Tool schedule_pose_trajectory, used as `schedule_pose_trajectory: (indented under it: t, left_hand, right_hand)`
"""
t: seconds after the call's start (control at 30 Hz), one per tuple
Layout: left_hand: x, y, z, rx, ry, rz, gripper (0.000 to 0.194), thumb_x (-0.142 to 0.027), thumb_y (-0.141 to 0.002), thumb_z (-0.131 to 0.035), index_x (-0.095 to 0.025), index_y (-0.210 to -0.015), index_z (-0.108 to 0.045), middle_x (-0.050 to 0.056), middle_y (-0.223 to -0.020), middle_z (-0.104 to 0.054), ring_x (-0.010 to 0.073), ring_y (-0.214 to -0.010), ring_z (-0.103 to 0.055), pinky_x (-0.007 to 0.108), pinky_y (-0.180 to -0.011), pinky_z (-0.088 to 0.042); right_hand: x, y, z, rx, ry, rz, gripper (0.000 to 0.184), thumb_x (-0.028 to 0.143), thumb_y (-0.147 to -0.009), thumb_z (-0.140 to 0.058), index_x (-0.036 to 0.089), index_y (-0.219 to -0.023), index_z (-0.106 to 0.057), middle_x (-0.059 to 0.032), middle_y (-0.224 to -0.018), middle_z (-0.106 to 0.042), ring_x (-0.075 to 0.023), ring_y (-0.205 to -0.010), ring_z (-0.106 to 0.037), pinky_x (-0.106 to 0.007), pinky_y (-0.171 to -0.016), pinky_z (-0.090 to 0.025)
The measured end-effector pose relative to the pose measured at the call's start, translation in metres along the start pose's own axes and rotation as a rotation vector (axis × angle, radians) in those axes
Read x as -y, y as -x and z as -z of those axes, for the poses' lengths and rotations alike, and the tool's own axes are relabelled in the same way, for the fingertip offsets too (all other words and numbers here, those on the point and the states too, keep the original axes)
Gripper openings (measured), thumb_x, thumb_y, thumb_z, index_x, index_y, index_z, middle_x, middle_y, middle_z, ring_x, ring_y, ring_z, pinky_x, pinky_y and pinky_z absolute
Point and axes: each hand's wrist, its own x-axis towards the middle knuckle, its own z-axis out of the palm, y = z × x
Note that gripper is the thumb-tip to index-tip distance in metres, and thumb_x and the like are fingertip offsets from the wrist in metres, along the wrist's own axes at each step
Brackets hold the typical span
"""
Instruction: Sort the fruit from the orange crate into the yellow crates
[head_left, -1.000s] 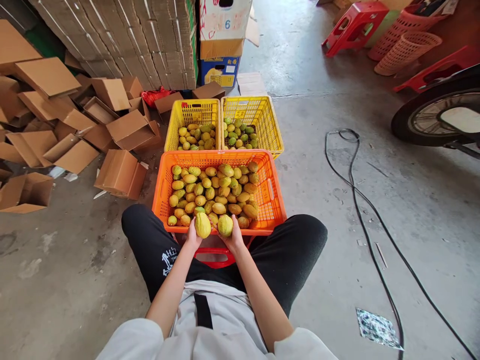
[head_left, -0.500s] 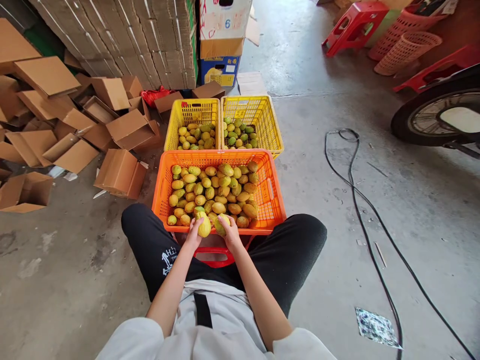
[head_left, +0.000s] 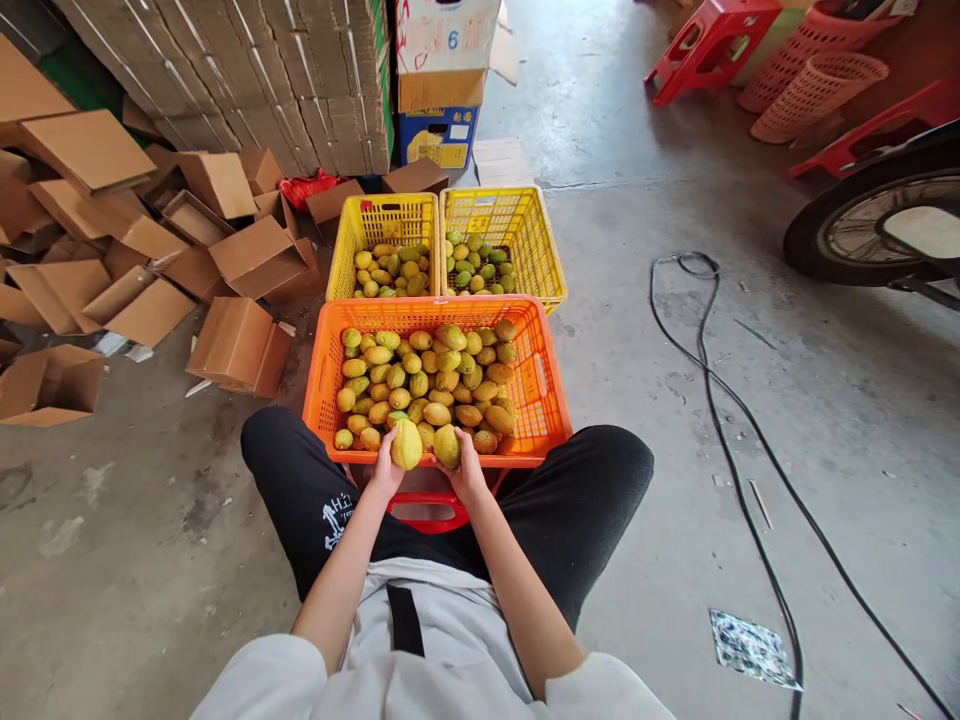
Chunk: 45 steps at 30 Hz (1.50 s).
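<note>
I sit with an orange crate [head_left: 321, 370] of yellow-green fruits between my knees. My left hand [head_left: 385, 470] is closed round one yellow fruit [head_left: 406, 444] at the crate's near edge. My right hand [head_left: 469, 472] grips a second yellow-green fruit [head_left: 447, 445] right beside it. Both fruits are held up side by side, almost touching. Behind the orange crate stand two yellow crates, the left yellow crate [head_left: 382, 217] with yellowish fruits and the right yellow crate [head_left: 536, 240] with greener ones.
Folded and loose cardboard boxes [head_left: 240, 345] lie at the left, with stacked flat cartons [head_left: 285, 80] behind. A black cable [head_left: 720, 380] runs over the concrete floor at the right. A wheel [head_left: 870, 225], red stools [head_left: 705, 40] and pink baskets [head_left: 817, 90] stand at the far right.
Both hands turned their fruits half a second ago, tipping them inward, and have now brought them upright again. The camera tilted slightly.
</note>
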Motion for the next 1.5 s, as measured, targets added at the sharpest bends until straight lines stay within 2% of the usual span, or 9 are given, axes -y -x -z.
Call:
schedule_pose_trajectory:
  t: [0.2,0.37,0.47,0.63,0.8,0.93,1.17,1.4,1.5]
  left_hand:
    - [-0.004,0.001,-0.001,-0.009,0.018,0.079,0.036,-0.039,-0.097,-0.055,-0.012,-0.114,-0.071,0.013,-0.095,-0.078,0.0275,-0.099,-0.074,0.038,-0.092,-0.058]
    - [-0.008,0.002,-0.001,-0.017,0.002,0.065,0.051,-0.053,-0.102,-0.04,-0.013,-0.112,-0.071,0.012,-0.085,-0.076,0.0236,-0.08,-0.074,0.034,-0.074,-0.06]
    - [-0.007,0.001,0.0,-0.016,-0.025,0.043,0.05,-0.057,-0.099,-0.048,-0.013,-0.11,-0.07,0.012,-0.086,-0.075,0.0243,-0.08,-0.074,0.035,-0.073,-0.061]
    - [-0.003,0.002,0.003,0.053,-0.062,-0.01,0.024,-0.03,-0.086,-0.071,-0.014,-0.104,-0.069,0.009,-0.09,-0.075,0.0206,-0.08,-0.074,0.029,-0.075,-0.061]
    - [-0.003,0.003,0.005,0.095,-0.096,-0.023,0.026,-0.025,-0.078,-0.073,-0.012,-0.1,-0.07,0.011,-0.088,-0.076,0.0242,-0.088,-0.074,0.034,-0.086,-0.06]
    - [-0.004,0.004,0.002,0.094,-0.095,0.023,0.028,-0.03,-0.082,-0.068,-0.011,-0.102,-0.07,0.012,-0.088,-0.076,0.0233,-0.085,-0.074,0.033,-0.082,-0.06]
    - [-0.006,0.005,-0.006,0.006,0.019,0.022,0.031,-0.038,-0.094,-0.051,-0.014,-0.102,-0.069,0.009,-0.082,-0.074,0.0202,-0.072,-0.072,0.031,-0.071,-0.061]
    - [-0.008,0.008,-0.008,0.003,-0.007,0.05,0.036,-0.042,-0.097,-0.052,-0.012,-0.107,-0.068,0.01,-0.081,-0.074,0.0209,-0.071,-0.072,0.034,-0.074,-0.062]
    - [-0.009,0.01,-0.007,-0.004,-0.026,0.048,0.026,-0.034,-0.097,-0.055,-0.012,-0.105,-0.068,0.011,-0.084,-0.074,0.0191,-0.073,-0.073,0.032,-0.08,-0.062]
  right_hand:
    - [0.002,-0.003,0.004,-0.038,-0.055,-0.077,0.03,0.04,-0.097,-0.045,0.019,-0.089,-0.064,-0.007,-0.068,-0.073,-0.0207,-0.063,-0.072,-0.026,-0.048,-0.056]
    - [0.001,-0.004,0.003,-0.033,-0.109,-0.054,0.025,0.039,-0.095,-0.052,0.02,-0.091,-0.067,-0.0053,-0.072,-0.075,-0.0203,-0.067,-0.073,-0.026,-0.051,-0.056]
    - [0.001,0.0,0.0,-0.024,-0.14,0.01,0.018,0.037,-0.087,-0.064,0.022,-0.094,-0.069,-0.0029,-0.08,-0.077,-0.0199,-0.075,-0.074,-0.025,-0.057,-0.058]
    - [-0.001,0.002,-0.001,0.015,-0.042,0.051,0.027,0.042,-0.078,-0.073,0.024,-0.098,-0.069,-0.0005,-0.087,-0.076,-0.0193,-0.081,-0.073,-0.024,-0.059,-0.054]
    - [-0.005,-0.001,0.004,0.018,0.029,0.09,0.04,0.048,-0.066,-0.081,0.024,-0.096,-0.068,0.0017,-0.081,-0.073,-0.0176,-0.073,-0.068,-0.024,-0.054,-0.046]
    - [-0.005,0.0,0.004,0.032,0.045,0.105,0.041,0.048,-0.062,-0.083,0.024,-0.093,-0.069,0.0024,-0.083,-0.073,-0.0177,-0.075,-0.066,-0.024,-0.056,-0.046]
    - [-0.005,0.0,0.003,0.04,0.082,0.171,0.034,0.046,-0.066,-0.079,0.025,-0.092,-0.072,-0.001,-0.095,-0.076,-0.0206,-0.091,-0.068,-0.024,-0.061,-0.05]
    - [-0.006,-0.005,0.001,-0.046,0.065,0.065,0.031,0.047,-0.075,-0.071,0.024,-0.096,-0.07,-0.0027,-0.09,-0.078,-0.0216,-0.077,-0.071,-0.026,-0.052,-0.05]
    - [-0.005,-0.005,0.002,-0.042,0.057,0.023,0.031,0.049,-0.084,-0.063,0.022,-0.096,-0.069,-0.005,-0.084,-0.077,-0.0225,-0.072,-0.073,-0.028,-0.053,-0.052]
